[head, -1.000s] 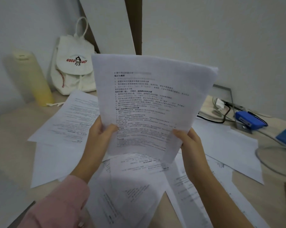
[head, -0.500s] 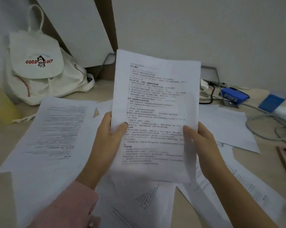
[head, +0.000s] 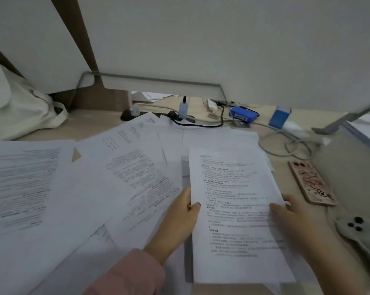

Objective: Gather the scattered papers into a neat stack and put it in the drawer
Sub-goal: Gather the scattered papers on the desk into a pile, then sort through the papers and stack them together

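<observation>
Hands: left hand (head: 183,211) and right hand (head: 286,213) pinch printed sheet (head: 237,209) edges, thumbs on top, low over desk (head: 286,165).

Desk clutter along a pale wall.
Cream canvas bag (head: 20,111) at left; blue stapler (head: 242,116), grey cables (head: 286,143), patterned phone (head: 311,182) at right.

a pale wooden desk (head: 90,126) carries loose printed papers (head: 58,188) fanned over its left and middle, overlapping one another. along the back edge lie a black power strip (head: 128,114), tangled cables (head: 286,143) and a blue device (head: 242,114), with a cream cloth bag (head: 20,116) at the far left. a phone in a pink patterned case (head: 311,182) rests flat near the right side, just beside the papers.
</observation>
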A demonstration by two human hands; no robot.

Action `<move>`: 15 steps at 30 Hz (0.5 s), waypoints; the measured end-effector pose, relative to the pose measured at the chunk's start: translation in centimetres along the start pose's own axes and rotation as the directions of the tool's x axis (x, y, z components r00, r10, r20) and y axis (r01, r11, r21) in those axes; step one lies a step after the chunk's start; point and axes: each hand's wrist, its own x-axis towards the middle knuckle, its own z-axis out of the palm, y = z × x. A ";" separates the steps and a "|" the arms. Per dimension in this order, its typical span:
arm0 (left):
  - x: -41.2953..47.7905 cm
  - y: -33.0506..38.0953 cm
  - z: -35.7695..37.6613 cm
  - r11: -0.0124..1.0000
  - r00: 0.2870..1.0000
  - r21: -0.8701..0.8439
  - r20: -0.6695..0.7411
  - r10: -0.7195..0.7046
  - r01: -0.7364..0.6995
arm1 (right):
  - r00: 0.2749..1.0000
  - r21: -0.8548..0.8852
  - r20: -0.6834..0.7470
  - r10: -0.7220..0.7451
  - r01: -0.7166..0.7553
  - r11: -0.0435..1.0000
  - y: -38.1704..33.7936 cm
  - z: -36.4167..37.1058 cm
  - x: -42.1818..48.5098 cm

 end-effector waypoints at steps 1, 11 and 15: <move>-0.1 -0.3 0.6 1.000 1.000 0.015 0.031 -0.001 0.000 | 1.000 -0.030 -0.014 0.003 -0.003 1.000 0.6 -0.3 0.0; -1.3 -1.1 -0.1 0.978 1.000 0.207 0.014 -0.026 0.022 | 0.983 -0.290 -0.103 -0.151 0.115 0.950 1.6 -0.5 -0.3; -2.8 -1.0 -4.2 0.966 0.984 0.256 -0.162 0.069 -0.026 | 0.965 -0.176 0.104 -0.242 0.258 0.950 -1.7 3.0 -0.9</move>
